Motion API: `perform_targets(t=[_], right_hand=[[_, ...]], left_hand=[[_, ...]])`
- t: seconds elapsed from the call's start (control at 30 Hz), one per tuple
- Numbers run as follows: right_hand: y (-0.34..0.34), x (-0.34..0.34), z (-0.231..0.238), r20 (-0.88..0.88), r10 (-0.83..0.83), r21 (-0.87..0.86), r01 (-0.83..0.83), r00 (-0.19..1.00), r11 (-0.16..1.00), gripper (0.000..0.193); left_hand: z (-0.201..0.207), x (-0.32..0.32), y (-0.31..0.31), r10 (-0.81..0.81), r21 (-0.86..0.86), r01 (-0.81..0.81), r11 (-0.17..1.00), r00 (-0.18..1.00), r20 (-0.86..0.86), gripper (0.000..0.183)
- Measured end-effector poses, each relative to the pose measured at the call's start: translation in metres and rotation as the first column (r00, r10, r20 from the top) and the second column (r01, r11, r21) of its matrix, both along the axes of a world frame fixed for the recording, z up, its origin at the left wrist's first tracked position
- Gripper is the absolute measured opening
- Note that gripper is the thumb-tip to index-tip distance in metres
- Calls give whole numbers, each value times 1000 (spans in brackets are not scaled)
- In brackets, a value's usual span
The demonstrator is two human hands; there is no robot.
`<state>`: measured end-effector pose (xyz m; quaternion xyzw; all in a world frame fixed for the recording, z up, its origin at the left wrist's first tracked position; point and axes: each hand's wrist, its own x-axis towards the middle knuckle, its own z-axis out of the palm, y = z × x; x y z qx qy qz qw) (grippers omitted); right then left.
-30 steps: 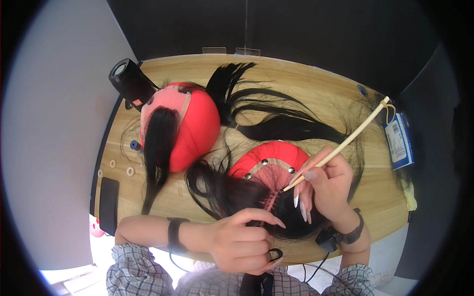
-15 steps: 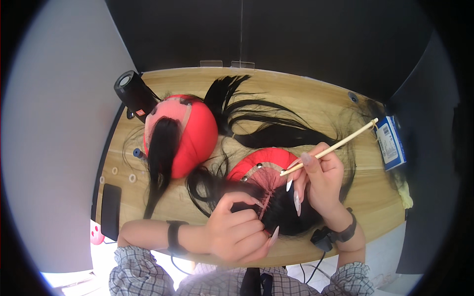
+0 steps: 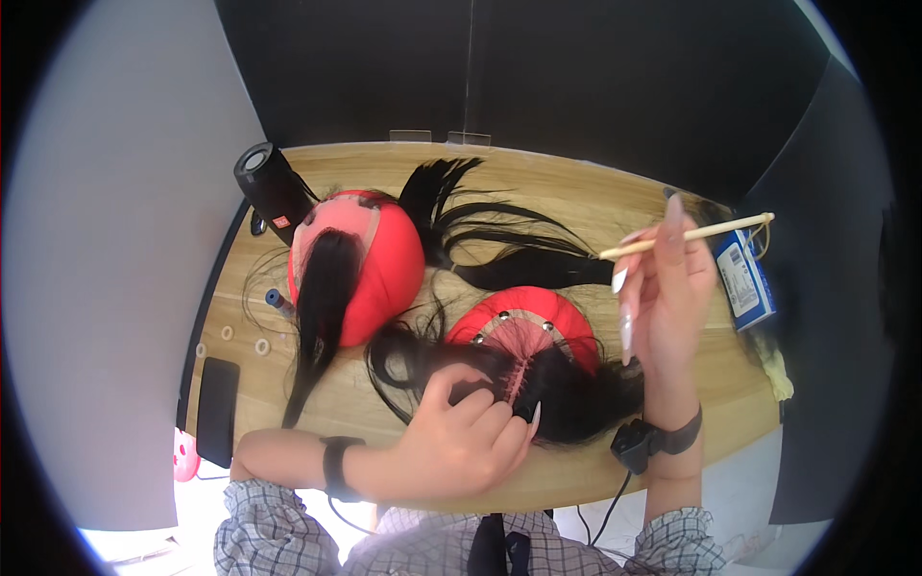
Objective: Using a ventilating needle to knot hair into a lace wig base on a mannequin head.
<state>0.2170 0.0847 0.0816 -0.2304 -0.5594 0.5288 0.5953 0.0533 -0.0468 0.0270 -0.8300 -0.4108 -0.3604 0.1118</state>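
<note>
A wooden-handled ventilating needle (image 3: 687, 235) is pinched in my right hand (image 3: 667, 278), raised over the right side of the table; its fine tip is too small to make out. My left hand (image 3: 466, 432) is curled shut on black hair (image 3: 586, 408) and rests against the wig piece in front of me. That piece sits on a red head form (image 3: 571, 331), with a pink parting, a pale edge band and several round pins. On the left, a second red head form (image 3: 399, 264) carries a long black lock (image 3: 322, 288).
Loose black hair bundles (image 3: 528, 264) lie across the back of the wooden table (image 3: 567, 178). A black cylindrical speaker (image 3: 272, 187) stands at the far left, a dark phone-like slab (image 3: 219, 413) nearer. A blue-and-white box (image 3: 745, 280) lies by the right wall.
My right hand has lifted away from the pink parting, up and to the right, with the needle still held. My left hand has stayed nearly in place on the hair.
</note>
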Motion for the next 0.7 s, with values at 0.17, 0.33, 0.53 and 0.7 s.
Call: perform_targets(t=[0.17,0.33,0.53,0.7], right_hand=[[17,28,37,-134,-121,262,153,984,953,32],[38,83,59,-159,-567,307,586,809,750,39],[3,90,35,242,-169,468,38,956,883,19],[-20,31,36,632,94,250,-318,769,915,4]], left_hand=[[-1,1,-1,-27,5,27,1000,999,25,24],[-4,2,2,-50,46,47,998,997,58,25],[-8,0,8,-117,107,107,988,989,93,25],[-16,-1,12,-160,106,147,983,978,136,23]])
